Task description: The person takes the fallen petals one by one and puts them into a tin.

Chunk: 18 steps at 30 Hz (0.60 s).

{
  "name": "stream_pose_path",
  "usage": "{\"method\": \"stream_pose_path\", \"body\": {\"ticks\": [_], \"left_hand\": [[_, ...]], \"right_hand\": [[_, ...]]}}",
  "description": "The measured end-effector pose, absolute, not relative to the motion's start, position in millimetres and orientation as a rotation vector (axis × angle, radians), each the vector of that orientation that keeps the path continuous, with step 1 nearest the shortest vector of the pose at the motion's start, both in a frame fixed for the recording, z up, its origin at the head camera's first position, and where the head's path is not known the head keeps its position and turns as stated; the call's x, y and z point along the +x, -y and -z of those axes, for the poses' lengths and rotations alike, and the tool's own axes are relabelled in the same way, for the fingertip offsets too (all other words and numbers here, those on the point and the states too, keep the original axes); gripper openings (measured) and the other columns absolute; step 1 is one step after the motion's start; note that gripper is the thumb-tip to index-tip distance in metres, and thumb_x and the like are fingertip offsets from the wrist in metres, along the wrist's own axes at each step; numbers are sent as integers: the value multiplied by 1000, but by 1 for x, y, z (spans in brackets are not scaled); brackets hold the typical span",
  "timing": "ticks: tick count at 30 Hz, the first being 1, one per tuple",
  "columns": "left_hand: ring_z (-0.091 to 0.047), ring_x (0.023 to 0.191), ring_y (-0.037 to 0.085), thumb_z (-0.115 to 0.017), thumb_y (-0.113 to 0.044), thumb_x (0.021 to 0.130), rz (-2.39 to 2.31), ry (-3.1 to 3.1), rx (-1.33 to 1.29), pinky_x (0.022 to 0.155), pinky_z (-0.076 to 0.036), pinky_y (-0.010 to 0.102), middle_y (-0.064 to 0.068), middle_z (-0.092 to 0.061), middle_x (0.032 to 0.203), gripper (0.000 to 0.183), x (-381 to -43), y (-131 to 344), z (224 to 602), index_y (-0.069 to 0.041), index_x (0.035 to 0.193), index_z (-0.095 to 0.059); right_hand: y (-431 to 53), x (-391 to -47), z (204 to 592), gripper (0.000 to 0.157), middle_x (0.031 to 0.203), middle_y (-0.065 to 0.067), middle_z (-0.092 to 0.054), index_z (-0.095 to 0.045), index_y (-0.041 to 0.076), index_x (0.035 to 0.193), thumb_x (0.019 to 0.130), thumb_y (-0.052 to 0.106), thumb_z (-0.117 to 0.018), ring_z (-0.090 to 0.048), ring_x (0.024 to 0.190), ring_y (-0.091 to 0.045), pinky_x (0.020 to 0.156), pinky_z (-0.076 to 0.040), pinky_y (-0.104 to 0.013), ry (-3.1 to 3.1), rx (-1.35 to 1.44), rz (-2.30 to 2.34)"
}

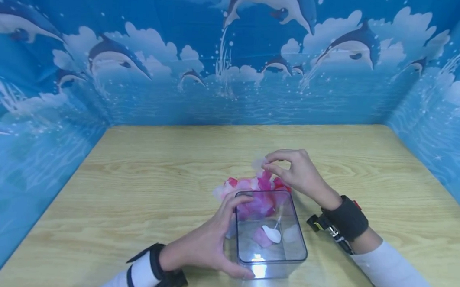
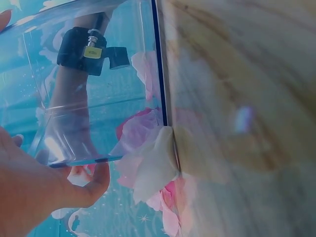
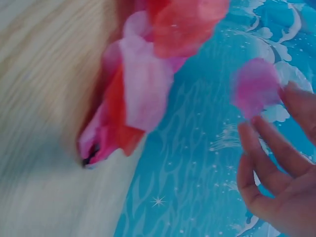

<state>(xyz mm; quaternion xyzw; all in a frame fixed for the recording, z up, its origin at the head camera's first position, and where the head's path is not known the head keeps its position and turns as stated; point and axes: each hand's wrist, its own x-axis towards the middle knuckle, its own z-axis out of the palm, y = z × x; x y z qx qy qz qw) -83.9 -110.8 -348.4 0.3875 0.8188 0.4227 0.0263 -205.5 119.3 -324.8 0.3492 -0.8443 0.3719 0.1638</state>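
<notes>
A clear square plastic box (image 1: 293,268) with a dark rim stands on the wooden table. My left hand (image 1: 209,242) grips its left side, thumb at the near corner and fingers over the far rim. Inside lie a white petal (image 1: 272,234) and a pink petal (image 1: 261,237). Behind the box is a pile of pink, white and red artificial petals (image 1: 244,184), partly seen through its wall. Over that pile my right hand (image 1: 300,175) pinches a petal (image 3: 256,88) between thumb and fingertips; it looks pink in the right wrist view.
The wooden table (image 1: 154,170) extends around the box and petals. A blue curtain printed with dolphins (image 1: 224,95) closes off the back and both sides. Each wrist wears a black strap (image 1: 345,218) with a small camera.
</notes>
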Motion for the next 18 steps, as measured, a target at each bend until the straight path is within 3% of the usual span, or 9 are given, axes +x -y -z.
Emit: {"method": "stream_pose_path", "body": {"ticks": [3, 9, 13, 18], "left_hand": [[-19, 134, 16, -83, -45, 53, -1311, -2526, 1212, 102, -34, 55, -4, -8, 150, 117, -84, 110, 349, -28, 143, -10], [-19, 134, 16, -83, -45, 53, -1309, -2526, 1246, 103, -33, 55, -3, -9, 150, 118, -86, 110, 349, -22, 143, -12], [-19, 134, 17, -84, -44, 53, -1313, -2530, 1267, 103, -33, 55, -1, -10, 150, 118, -86, 111, 347, -17, 142, -13], [-18, 134, 16, -84, -45, 52, -1322, -2525, 1258, 105, -31, 55, -2, -9, 150, 118, -86, 110, 347, -21, 142, -11]], "right_hand": [[-122, -203, 318, 11, 104, -12, -69, -74, 8, 88, 78, 12, -72, -61, 96, -21, 82, -53, -46, 2348, 1065, -1123], [-130, -181, 285, 13, 90, 0, -70, -73, 14, 90, 80, 8, -70, -58, 79, -6, 63, -53, -32, 2306, 1238, -1187], [-131, -164, 269, 16, 101, -3, -69, -73, 15, 90, 78, 5, -70, -58, 95, -13, 76, -55, -40, 2324, 1566, -1107], [-130, -151, 264, 17, 122, -8, -60, -71, 17, 99, 83, 13, -66, -48, 116, -24, 93, -45, -54, 2531, 1735, -833]]}}
